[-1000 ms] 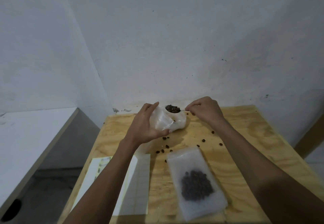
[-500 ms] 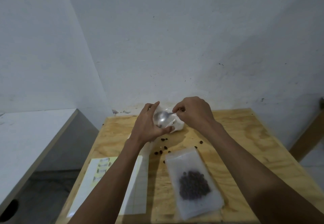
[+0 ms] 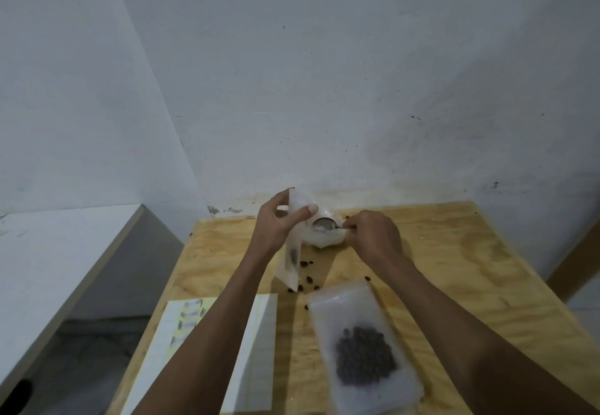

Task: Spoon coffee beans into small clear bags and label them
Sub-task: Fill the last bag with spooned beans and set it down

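Observation:
My left hand (image 3: 279,223) pinches the top of a small clear bag (image 3: 291,253) that hangs upright, with a few coffee beans near its bottom. My right hand (image 3: 373,236) grips the handle of a metal spoon (image 3: 324,223), whose empty bowl sits over a white container (image 3: 324,236) at the table's far edge. A filled clear bag (image 3: 363,349) with a dark heap of beans lies flat near me. A label sheet (image 3: 220,353) lies at the left, partly under my left forearm.
Several loose beans (image 3: 305,279) are scattered on the plywood table (image 3: 454,268) between the two bags. A white wall rises right behind the table. A white surface (image 3: 48,252) stands to the left across a gap.
The spoon held beans a second ago; it then went to the bag mouth and has come back empty to the container. The small bag now hangs upright and is raised higher.

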The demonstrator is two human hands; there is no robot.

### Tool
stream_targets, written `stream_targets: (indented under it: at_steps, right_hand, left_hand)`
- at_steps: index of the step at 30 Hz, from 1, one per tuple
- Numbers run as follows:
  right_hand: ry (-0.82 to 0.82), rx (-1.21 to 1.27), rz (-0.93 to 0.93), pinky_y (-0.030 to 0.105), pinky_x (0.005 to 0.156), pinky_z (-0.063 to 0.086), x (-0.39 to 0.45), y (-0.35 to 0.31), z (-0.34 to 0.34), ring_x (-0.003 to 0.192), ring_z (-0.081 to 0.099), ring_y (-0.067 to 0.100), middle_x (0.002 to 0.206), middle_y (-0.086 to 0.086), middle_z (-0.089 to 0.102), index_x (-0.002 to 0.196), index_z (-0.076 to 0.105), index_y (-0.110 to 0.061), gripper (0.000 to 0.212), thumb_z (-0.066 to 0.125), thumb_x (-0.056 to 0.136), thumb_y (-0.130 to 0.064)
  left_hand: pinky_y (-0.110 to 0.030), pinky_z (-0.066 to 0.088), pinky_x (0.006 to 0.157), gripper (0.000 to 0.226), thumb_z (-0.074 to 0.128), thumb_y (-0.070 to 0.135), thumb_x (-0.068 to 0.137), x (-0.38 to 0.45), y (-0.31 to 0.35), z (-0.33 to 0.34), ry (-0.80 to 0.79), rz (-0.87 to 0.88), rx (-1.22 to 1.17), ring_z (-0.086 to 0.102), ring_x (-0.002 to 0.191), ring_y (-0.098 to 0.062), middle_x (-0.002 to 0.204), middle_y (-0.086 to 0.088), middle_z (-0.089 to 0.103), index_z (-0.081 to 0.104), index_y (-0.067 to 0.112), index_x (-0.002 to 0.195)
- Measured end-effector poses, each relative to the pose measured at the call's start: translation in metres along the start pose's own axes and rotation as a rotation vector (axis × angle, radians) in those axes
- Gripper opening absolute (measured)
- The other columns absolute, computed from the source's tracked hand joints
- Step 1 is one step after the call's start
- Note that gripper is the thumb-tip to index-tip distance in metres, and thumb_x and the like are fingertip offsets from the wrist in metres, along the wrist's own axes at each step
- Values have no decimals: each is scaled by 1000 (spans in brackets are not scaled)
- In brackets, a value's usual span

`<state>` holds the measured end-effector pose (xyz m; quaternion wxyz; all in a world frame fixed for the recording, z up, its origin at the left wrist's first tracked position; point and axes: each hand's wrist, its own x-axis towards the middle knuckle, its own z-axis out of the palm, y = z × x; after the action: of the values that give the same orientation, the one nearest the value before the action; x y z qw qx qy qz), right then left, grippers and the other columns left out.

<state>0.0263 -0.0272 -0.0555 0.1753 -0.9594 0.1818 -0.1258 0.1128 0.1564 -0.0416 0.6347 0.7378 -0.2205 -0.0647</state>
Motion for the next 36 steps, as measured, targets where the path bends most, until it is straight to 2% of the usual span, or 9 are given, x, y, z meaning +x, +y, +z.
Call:
stream_targets:
  at_steps: [2,7,11,15,19,24,30,33,36]
  right_hand:
    - [-46,73,26,33,70,59,2,4,0,90,71,24,104,2,79,102,83,-26,31,63,86,-9]
    - [-221,310,133,37,84,61,11,10,-1,97,71,15,105,-6,78,93,85,-24,14,71,90,-21]
    - [-260,406,193,40,81,63,10,10,2,87,73,14,96,-6,79,87,85,-23,9,78,84,-27]
    - [-236,409,217,38,77,64,7,10,2,79,73,15,88,-7,79,83,85,-25,9,77,82,-27]
    - [-200,425,241,40,75,64,6,8,-2,77,73,16,84,-6,79,82,85,-24,11,74,83,-27]
    - [-136,357,214,41,70,65,4,4,-12,71,73,17,79,-12,77,79,84,-24,15,70,86,-24]
    - [-110,403,229,43,64,64,8,-2,-23,66,74,22,73,-5,77,75,82,-14,19,70,83,-25]
    - [-78,426,227,34,51,49,11,-5,-33,54,62,22,62,5,71,73,77,-4,25,71,79,-27]
    - [-64,417,237,29,54,37,13,-10,-48,53,48,18,57,3,54,64,68,0,26,69,72,-25]
  left_hand:
    - [-41,60,78,50,80,54,68,3,9,3,17,21,-95,73,97,-14,102,8,76,75,27,111]
    - [-37,58,76,46,78,53,69,11,18,10,24,9,-162,71,93,-14,94,10,73,76,24,105]
    - [-46,57,85,47,78,54,70,10,10,9,43,-14,-166,71,102,-26,97,5,74,77,22,105]
    - [-45,58,87,52,77,53,71,4,7,1,31,7,-124,73,99,-21,101,6,75,76,21,111]
    - [-32,54,79,64,79,57,67,3,4,-13,-32,24,1,73,96,-13,109,7,76,73,22,121]
    - [-25,54,80,80,82,67,56,-2,2,-27,-104,8,271,68,101,-7,121,13,68,63,39,129]
    - [-23,47,82,97,92,59,61,-17,0,-31,-104,75,429,58,113,-11,133,13,55,54,31,145]
    - [-23,43,87,110,87,70,57,-24,2,-29,-106,161,557,54,114,-9,131,10,53,49,25,150]
    - [-28,45,93,121,73,82,52,-28,1,-28,-106,213,675,52,113,-10,131,6,52,45,20,152]
